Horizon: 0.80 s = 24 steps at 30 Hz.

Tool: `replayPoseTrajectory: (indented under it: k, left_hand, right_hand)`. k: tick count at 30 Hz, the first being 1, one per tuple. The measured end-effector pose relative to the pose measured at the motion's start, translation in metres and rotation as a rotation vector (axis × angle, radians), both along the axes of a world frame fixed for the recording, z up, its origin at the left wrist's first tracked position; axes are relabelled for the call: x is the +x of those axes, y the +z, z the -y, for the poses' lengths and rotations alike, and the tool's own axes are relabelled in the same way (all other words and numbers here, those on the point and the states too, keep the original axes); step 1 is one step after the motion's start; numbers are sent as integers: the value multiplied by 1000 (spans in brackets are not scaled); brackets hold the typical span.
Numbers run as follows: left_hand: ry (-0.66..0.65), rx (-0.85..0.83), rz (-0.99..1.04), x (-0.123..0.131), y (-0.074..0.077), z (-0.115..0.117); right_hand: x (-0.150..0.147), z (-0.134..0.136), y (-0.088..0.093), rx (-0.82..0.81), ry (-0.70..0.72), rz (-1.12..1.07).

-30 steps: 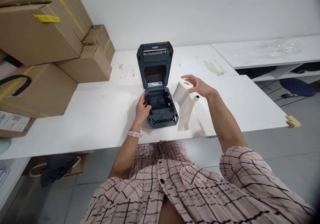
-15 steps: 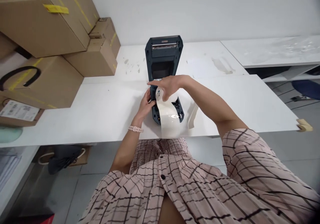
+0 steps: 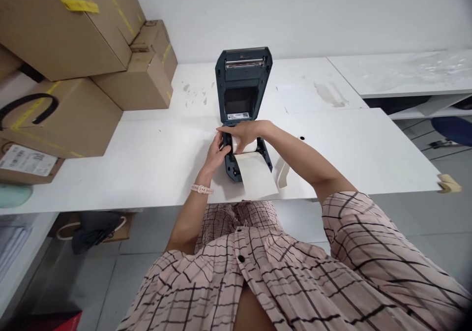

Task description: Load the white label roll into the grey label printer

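Note:
A dark label printer point(image 3: 233, 171) stands on the white table with its lid point(image 3: 239, 82) tipped up and back. Inside its base sits a white label roll point(image 3: 250, 146), and the roll's loose end point(image 3: 258, 176) hangs forward toward the table's front edge. My right hand point(image 3: 246, 133) grips the roll from above, its index finger pointing left across the printer. My left hand point(image 3: 216, 155) holds the printer's left side, the thumb at the inner rim beside the roll. The right hand partly covers the roll.
Cardboard boxes point(image 3: 138, 82) are stacked at the left. A curled paper strip point(image 3: 283, 176) lies right of the printer, and a small dark round thing point(image 3: 302, 138) is behind my right forearm. The white table point(image 3: 165, 173) ends just in front of me.
The roll has gone down into the printer base, with my right hand lowered along with it. Its loose end has swung to the right. My left hand stays at the printer's left side.

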<state>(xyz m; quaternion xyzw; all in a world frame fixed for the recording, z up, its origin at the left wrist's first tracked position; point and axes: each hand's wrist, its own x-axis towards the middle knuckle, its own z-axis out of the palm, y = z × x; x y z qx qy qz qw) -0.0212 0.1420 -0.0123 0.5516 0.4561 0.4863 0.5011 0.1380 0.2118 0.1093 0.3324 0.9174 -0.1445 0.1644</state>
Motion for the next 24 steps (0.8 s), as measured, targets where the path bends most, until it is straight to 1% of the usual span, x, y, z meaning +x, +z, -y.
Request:
replayPoseTrajectory:
  k: [3,5,6,9,11,14,16,18,20,24]
  left_hand:
    - [0,-6,-2,0,-2,0]
    - [9,-8,-4,0,-3,1]
    - [13,-10,-7,0,-3,2]
    - [13,-10,-25,-1,0,6]
    - [3,-8,-41,0,3,10]
    - [7,10,-55,2,7,16]
    - [14,28,-52,4,8,18]
    - [19,34,-52,5,8,18]
    - [18,31,-55,5,9,18]
    - [-4,26,-68,3,11,15]
  right_hand:
    - [11,-2,-16,-13,-45,-111]
    - [22,7,-20,38,-39,-199]
    - [29,16,-21,77,-24,-250]
    - [52,58,-20,175,3,-393]
    - [65,93,-23,175,-15,-453]
    - [72,138,-36,167,-55,-499]
    - [69,156,-47,211,-101,-507]
    - [64,165,-56,263,-152,-514]
    - [61,168,-61,288,-179,-531]
    - [64,168,-62,289,-177,-566]
